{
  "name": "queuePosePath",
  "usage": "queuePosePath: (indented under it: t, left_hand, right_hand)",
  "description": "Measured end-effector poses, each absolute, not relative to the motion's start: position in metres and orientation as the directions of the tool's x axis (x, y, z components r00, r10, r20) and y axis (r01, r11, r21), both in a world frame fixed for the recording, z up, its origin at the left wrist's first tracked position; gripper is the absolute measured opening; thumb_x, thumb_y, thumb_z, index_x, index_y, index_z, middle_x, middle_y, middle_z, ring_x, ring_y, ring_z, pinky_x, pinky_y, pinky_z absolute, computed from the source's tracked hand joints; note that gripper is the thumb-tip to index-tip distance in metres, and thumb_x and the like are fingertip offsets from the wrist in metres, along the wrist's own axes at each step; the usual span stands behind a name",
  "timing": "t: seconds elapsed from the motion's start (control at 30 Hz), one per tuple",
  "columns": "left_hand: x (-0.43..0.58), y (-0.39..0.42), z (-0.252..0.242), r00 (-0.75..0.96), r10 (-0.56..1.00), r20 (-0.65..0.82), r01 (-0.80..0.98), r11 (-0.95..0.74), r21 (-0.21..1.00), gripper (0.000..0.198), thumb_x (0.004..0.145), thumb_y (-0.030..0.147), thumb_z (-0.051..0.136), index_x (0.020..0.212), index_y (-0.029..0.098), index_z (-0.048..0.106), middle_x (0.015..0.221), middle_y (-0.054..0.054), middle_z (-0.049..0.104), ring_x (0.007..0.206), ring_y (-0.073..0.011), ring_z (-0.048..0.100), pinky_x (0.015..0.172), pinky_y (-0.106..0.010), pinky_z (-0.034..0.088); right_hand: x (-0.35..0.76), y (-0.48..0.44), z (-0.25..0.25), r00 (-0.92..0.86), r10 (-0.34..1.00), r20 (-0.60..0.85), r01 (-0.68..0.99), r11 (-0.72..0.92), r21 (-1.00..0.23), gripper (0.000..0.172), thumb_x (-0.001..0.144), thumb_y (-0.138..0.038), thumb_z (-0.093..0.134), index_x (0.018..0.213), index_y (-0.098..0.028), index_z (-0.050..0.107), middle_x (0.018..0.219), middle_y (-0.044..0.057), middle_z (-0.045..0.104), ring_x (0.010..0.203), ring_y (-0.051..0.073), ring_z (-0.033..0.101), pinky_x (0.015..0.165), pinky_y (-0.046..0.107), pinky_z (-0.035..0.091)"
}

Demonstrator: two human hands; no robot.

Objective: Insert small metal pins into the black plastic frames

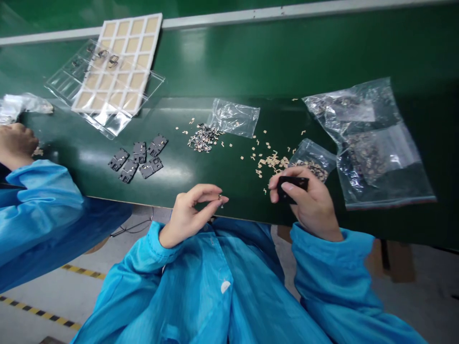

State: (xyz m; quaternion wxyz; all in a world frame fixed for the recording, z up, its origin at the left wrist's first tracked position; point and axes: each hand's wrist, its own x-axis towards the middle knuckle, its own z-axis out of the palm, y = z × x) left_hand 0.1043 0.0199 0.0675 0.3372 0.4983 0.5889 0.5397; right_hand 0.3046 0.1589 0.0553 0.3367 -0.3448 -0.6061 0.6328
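Observation:
My left hand [188,215] pinches a tiny metal part [220,198] between thumb and fingertips, just over the bench's near edge. My right hand [304,203] grips a black plate [292,186], which my fingers partly hide. Beyond that hand, loose beige pieces [272,162] lie scattered on the green bench [287,52]. Next to them is a small plastic bag of parts [313,160]. A heap of small metal parts [202,138] lies further left, ahead of my left hand. Several black plates [138,160] lie together left of it.
A co-worker's hand [16,145] in a blue sleeve rests at the left edge beside a crumpled bag [25,102]. A beige-celled tray [125,62] sits on a clear compartment tray [60,81]. Empty-looking [233,117] and large filled [366,143] plastic bags lie nearby.

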Motion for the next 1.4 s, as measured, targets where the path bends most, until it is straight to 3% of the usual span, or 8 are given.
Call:
queuePosePath:
  t: [0.1, 0.2, 0.57, 0.87, 1.13, 1.23, 1.33, 1.4]
  left_hand:
    - [0.102, 0.024, 0.071, -0.254, 0.965, 0.062, 0.135, -0.028, 0.990, 0.012, 0.087, 0.024, 0.066, 0.086, 0.013, 0.070, 0.082, -0.007, 0.078, 0.072, -0.0166, 0.075, 0.065, -0.021, 0.062]
    - [0.100, 0.026, 0.071, -0.225, 0.974, -0.029, 0.072, 0.047, 0.996, 0.017, 0.086, 0.029, 0.067, 0.088, 0.013, 0.074, 0.079, -0.007, 0.077, 0.070, -0.0178, 0.075, 0.064, -0.024, 0.063]
    - [0.104, 0.031, 0.069, -0.039, 0.985, -0.166, 0.019, 0.167, 0.986, 0.017, 0.084, 0.029, 0.068, 0.089, 0.015, 0.077, 0.074, -0.004, 0.076, 0.062, -0.0127, 0.069, 0.061, -0.021, 0.058]
    - [0.108, 0.037, 0.066, -0.049, 0.964, -0.260, 0.001, 0.260, 0.966, 0.016, 0.080, 0.028, 0.068, 0.080, 0.014, 0.073, 0.066, -0.002, 0.071, 0.055, -0.0097, 0.062, 0.055, -0.020, 0.051]
    - [0.111, 0.038, 0.066, -0.045, 0.965, -0.257, 0.041, 0.259, 0.965, 0.019, 0.081, 0.031, 0.065, 0.078, 0.013, 0.069, 0.063, -0.002, 0.068, 0.052, -0.0083, 0.058, 0.053, -0.019, 0.048]
    - [0.110, 0.037, 0.067, -0.060, 0.968, -0.245, 0.049, 0.248, 0.967, 0.019, 0.081, 0.031, 0.065, 0.077, 0.013, 0.069, 0.063, -0.002, 0.068, 0.052, -0.0081, 0.058, 0.052, -0.019, 0.048]
    - [0.108, 0.035, 0.068, -0.097, 0.968, -0.233, 0.028, 0.237, 0.971, 0.021, 0.080, 0.034, 0.068, 0.074, 0.013, 0.069, 0.062, -0.002, 0.069, 0.051, -0.0082, 0.059, 0.050, -0.018, 0.048]
    - [0.107, 0.033, 0.069, -0.135, 0.968, -0.210, -0.005, 0.211, 0.977, 0.024, 0.080, 0.036, 0.070, 0.073, 0.013, 0.068, 0.061, -0.002, 0.069, 0.050, -0.0085, 0.060, 0.049, -0.018, 0.049]
  right_hand:
    - [0.296, 0.147, 0.057, -0.637, 0.745, -0.197, -0.024, -0.275, -0.961, 0.015, 0.083, -0.032, 0.063, 0.091, -0.022, 0.056, 0.073, 0.001, 0.068, 0.053, 0.014, 0.060, 0.048, 0.027, 0.049]
    - [0.287, 0.139, 0.058, -0.684, 0.674, -0.279, -0.042, -0.418, -0.908, 0.021, 0.085, -0.035, 0.060, 0.099, -0.019, 0.060, 0.082, 0.006, 0.070, 0.056, 0.015, 0.062, 0.045, 0.026, 0.049]
    - [0.276, 0.131, 0.060, -0.713, 0.627, -0.315, -0.129, -0.558, -0.819, 0.031, 0.088, -0.035, 0.053, 0.108, -0.016, 0.066, 0.093, 0.008, 0.070, 0.067, 0.017, 0.068, 0.062, 0.031, 0.058]
    - [0.275, 0.126, 0.055, -0.665, 0.677, -0.317, -0.038, -0.454, -0.890, 0.037, 0.090, -0.042, 0.050, 0.106, -0.016, 0.070, 0.096, 0.010, 0.072, 0.073, 0.017, 0.066, 0.059, 0.028, 0.056]
    - [0.274, 0.126, 0.052, -0.605, 0.776, -0.177, 0.027, -0.203, -0.979, 0.035, 0.090, -0.049, 0.053, 0.096, -0.020, 0.073, 0.089, 0.005, 0.073, 0.086, 0.020, 0.069, 0.079, 0.032, 0.057]
    - [0.276, 0.128, 0.050, -0.559, 0.817, -0.142, 0.073, -0.122, -0.990, 0.027, 0.085, -0.046, 0.062, 0.085, -0.020, 0.070, 0.081, 0.003, 0.071, 0.077, 0.019, 0.068, 0.069, 0.029, 0.056]
    - [0.278, 0.129, 0.045, -0.526, 0.832, -0.178, 0.041, -0.184, -0.982, 0.022, 0.077, -0.040, 0.072, 0.084, -0.022, 0.061, 0.070, -0.002, 0.066, 0.060, 0.014, 0.062, 0.055, 0.025, 0.053]
    - [0.278, 0.129, 0.043, -0.522, 0.833, -0.187, -0.026, -0.234, -0.972, 0.027, 0.073, -0.034, 0.076, 0.087, -0.023, 0.055, 0.070, -0.004, 0.063, 0.058, 0.012, 0.061, 0.054, 0.023, 0.053]
